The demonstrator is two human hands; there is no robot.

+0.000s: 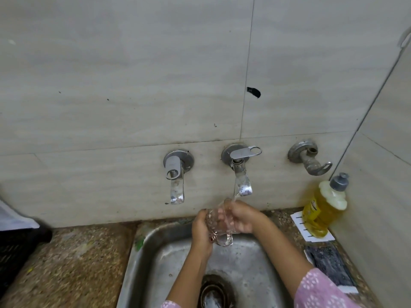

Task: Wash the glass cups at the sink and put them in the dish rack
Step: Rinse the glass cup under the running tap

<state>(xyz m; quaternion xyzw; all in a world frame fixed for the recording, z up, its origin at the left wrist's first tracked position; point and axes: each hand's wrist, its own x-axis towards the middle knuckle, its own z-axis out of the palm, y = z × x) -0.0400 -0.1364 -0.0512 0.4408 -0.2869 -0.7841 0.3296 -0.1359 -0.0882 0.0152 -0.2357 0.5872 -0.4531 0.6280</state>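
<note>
Both hands are wrapped around the cup. The left hand curls round it from the left, and the right hand closes over the upper right side. You can see fingers through the glass, but I can't tell if any are actually inside it. The cup is tilted, held up over the back of the sink with the stream from the middle tap running onto it.

What I'd worry about:
- Wet glass, maybe soapy, is slippery. If one hand lets go to turn it, the cup could drop into the steel basin and chip or crack.
- The spout is just above the rim. Lift or twist a bit too high and glass hits metal.
- The handle side hangs low at the bottom, so it could catch a finger when the grip changes.
- The water hits a tilted surface, so expect splash onto the wall and the pink sleeve.

As for room, there's open basin below the hands, but something dark and round sits at the drain, so it's not a great landing spot. The other tap sticks out just to the left. On the right the counter strip is narrow and taken up by the soap bottle and a scrub pad. The left counter is wider and runs to a black crate at the edge, which is possibly the rack. Getting there means carrying the cup over the sink rim and past that left tap.
</note>
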